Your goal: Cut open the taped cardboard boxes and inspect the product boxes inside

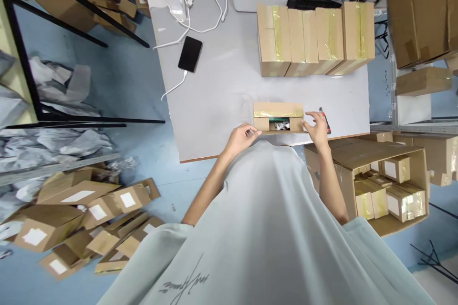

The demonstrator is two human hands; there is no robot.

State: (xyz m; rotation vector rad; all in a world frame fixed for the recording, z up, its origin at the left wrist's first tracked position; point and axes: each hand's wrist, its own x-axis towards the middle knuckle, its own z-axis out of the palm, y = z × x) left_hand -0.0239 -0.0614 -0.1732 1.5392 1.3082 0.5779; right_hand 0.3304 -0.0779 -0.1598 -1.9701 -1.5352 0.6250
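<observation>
A small cardboard box (278,109) with yellow tape lies at the near edge of the grey table (222,86). Its flaps are parted, and something crinkled and silvery (282,126) shows inside. My left hand (240,137) grips the box's near left corner with curled fingers. Holding the near right corner is my right hand (317,127), its fingers bent over the flap. A dark pen-like tool (325,119) lies just right of that hand.
A row of taped boxes (315,40) stands at the table's back. A black phone (190,54) on a white cable lies to the left. An open carton of small boxes (386,186) sits at my right; several loose boxes (86,219) litter the floor at left.
</observation>
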